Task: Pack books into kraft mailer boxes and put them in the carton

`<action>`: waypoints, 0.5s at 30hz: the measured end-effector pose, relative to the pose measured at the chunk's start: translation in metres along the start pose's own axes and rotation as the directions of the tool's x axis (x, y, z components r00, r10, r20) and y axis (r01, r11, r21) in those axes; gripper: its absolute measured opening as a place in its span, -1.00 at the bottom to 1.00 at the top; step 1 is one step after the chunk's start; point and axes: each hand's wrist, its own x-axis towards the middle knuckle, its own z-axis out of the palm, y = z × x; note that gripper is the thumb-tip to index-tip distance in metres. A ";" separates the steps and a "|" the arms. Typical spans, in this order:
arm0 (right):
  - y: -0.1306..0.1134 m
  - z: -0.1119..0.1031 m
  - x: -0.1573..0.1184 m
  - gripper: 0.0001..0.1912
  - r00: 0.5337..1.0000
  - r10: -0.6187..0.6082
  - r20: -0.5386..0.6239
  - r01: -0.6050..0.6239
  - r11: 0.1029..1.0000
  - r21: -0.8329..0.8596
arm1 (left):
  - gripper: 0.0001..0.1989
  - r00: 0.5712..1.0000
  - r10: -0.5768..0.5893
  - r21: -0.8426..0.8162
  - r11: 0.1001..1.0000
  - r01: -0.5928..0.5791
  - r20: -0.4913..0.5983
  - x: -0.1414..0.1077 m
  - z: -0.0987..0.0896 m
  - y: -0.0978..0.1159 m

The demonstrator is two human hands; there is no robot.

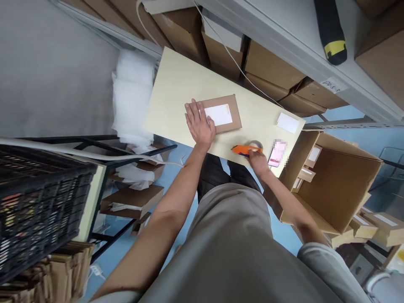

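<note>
While the left hand lies with fingers spread on the left end of the box, partly over its white label, the right hand is closed around an orange tool. The box rests label up near the middle of the table. The tool points left at the near edge, just in front of a roll. Right of that hand lies a phone, with an open carton beside the table.
</note>
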 end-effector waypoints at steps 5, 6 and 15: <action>0.069 -0.025 0.015 -0.53 0.997 0.016 -0.076 -0.021 0.997 -0.075 | -0.22 0.999 0.043 -0.019 0.999 -0.042 0.034 0.001 0.000 0.001; 0.073 -0.032 0.026 -0.52 0.994 -0.002 -0.105 -0.006 0.997 -0.077 | -0.22 0.997 0.058 -0.017 0.998 -0.057 0.053 0.002 -0.002 0.001; 0.029 -0.052 0.069 -0.50 0.968 -0.227 -0.107 0.216 0.971 -0.105 | -0.21 0.945 0.207 -0.009 0.977 -0.212 0.255 0.037 -0.033 -0.003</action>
